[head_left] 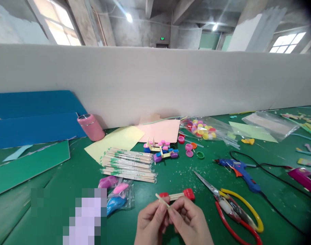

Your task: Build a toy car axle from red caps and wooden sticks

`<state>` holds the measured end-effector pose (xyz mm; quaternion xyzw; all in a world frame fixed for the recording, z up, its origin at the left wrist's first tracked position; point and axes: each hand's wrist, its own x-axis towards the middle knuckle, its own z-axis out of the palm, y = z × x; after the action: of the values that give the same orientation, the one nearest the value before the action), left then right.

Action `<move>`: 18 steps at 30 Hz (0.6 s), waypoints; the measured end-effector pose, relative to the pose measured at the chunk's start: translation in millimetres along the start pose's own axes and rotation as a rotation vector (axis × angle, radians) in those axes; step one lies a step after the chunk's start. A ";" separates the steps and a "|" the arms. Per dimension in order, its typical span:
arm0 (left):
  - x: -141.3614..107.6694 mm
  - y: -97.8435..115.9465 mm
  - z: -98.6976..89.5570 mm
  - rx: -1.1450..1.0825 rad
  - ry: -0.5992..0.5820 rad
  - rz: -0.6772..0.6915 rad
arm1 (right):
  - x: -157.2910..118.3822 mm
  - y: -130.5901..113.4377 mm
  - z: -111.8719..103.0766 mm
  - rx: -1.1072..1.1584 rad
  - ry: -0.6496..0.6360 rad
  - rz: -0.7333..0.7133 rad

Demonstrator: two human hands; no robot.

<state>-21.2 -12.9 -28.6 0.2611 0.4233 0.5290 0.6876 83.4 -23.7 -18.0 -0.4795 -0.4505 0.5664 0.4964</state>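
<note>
Pale stick x1, held btwn 2 hands

Pink canister just beside blue boards

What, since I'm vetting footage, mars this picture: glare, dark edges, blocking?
All in the head view: the left ceiling lamp flares into streaks; the left window is overexposed; black swallows the right corners; pixel blocks hide a lower-left patch; the held stick is discernible.
</note>
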 end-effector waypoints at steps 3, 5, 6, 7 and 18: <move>-3.1 7.4 2.2 0.032 0.023 0.019 | -5.1 -5.2 -3.7 -0.152 -0.043 -0.084; -4.0 10.9 2.7 0.099 0.019 0.045 | -5.8 -13.1 -12.6 -0.287 -0.040 -0.135; -4.2 11.7 2.6 0.159 -0.003 0.049 | -4.7 -17.7 -17.9 -0.313 -0.027 -0.140; -4.3 11.9 2.4 0.221 -0.007 0.055 | -2.8 -22.0 -23.3 -0.310 -0.005 -0.136; -4.6 9.8 10.4 0.549 -0.233 0.032 | 14.1 -27.7 -41.5 -0.208 -0.258 0.041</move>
<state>-17.6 -13.4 -14.0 0.5030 0.4647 0.3717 0.6268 127.4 -5.4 2.4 -0.4607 -0.5568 0.5834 0.3706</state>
